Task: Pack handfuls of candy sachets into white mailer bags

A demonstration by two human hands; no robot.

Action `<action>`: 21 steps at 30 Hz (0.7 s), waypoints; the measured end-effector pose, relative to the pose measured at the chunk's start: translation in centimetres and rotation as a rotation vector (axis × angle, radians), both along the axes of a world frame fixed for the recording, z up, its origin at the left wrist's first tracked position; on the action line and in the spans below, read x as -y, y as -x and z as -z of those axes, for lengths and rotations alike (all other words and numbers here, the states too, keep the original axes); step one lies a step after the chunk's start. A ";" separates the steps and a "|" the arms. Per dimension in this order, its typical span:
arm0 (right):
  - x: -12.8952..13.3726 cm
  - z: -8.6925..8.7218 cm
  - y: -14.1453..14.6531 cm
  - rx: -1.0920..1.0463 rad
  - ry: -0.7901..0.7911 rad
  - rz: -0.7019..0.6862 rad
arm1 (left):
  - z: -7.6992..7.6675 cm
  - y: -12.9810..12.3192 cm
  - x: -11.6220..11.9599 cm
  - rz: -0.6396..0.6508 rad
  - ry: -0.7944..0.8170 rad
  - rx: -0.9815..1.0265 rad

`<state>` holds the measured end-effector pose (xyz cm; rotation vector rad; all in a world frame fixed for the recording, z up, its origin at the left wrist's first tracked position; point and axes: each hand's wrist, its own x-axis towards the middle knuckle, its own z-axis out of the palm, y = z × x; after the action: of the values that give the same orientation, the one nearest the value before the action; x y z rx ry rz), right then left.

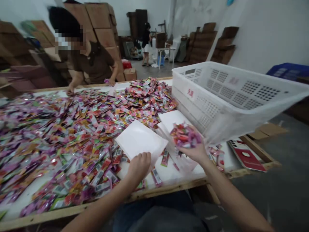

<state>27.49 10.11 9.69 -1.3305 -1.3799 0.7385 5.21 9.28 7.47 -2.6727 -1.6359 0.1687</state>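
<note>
My left hand (141,164) is closed on the near edge of a white bag (141,138), which looks flat and lies over the loose packets. In my right hand (196,151) sits a bunch of small pink and red packets (184,135), with the fingers mostly hidden behind them. Beside and below that hand are more white bags (172,117), partly covered by the bunch. A wide heap of small colourful packets (96,129) spreads over the white table (36,190) to the left.
A large white plastic crate (200,109) stands at the table's right side. Near the right corner lies a red-and-white phone-like object (246,154). Across the table a co-worker (89,61) handles packets. Stacked cardboard boxes (103,29) and another person (146,42) are farther back.
</note>
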 end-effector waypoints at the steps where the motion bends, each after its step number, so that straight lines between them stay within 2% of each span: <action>1: -1.6 0.1 1.3 0.185 -0.007 -0.022 | 1.8 0.2 0.7 0.011 0.043 -0.006; 4: -5.1 1.6 4.6 0.796 0.107 -0.105 | 6.3 -0.1 1.2 0.020 0.079 0.021; 6: -5.9 2.5 5.8 1.001 0.180 -0.150 | 7.8 -0.1 1.0 0.059 0.075 0.070; 7: -5.8 2.7 6.1 0.988 0.173 -0.154 | 8.1 0.1 0.9 0.087 0.078 0.103; 9: -4.8 2.7 6.3 0.770 0.105 -0.191 | 8.3 0.6 0.6 0.123 0.085 0.211; 12: -2.4 2.9 6.4 0.354 0.045 -0.473 | 8.4 1.8 -0.1 0.114 0.101 0.497; 14: -1.3 3.9 6.7 0.245 0.101 -0.634 | 8.4 2.3 -0.7 0.049 0.194 0.715; 15: -1.0 4.8 6.7 0.242 0.146 -0.640 | 8.4 2.5 -1.1 -0.001 0.258 0.798; 18: -0.6 7.3 6.6 0.370 0.207 -0.497 | 8.4 2.7 -2.0 -0.152 0.381 0.976; 19: -0.5 7.9 6.5 0.431 0.168 -0.473 | 8.4 2.7 -2.1 -0.179 0.371 1.040; 21: -0.2 8.5 6.3 0.556 0.030 -0.521 | 8.5 2.6 -2.2 -0.245 0.310 1.178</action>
<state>21.14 10.35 1.17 -1.2591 -2.2203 0.7543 2.62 11.45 -1.04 -2.9142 -2.2645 -1.5422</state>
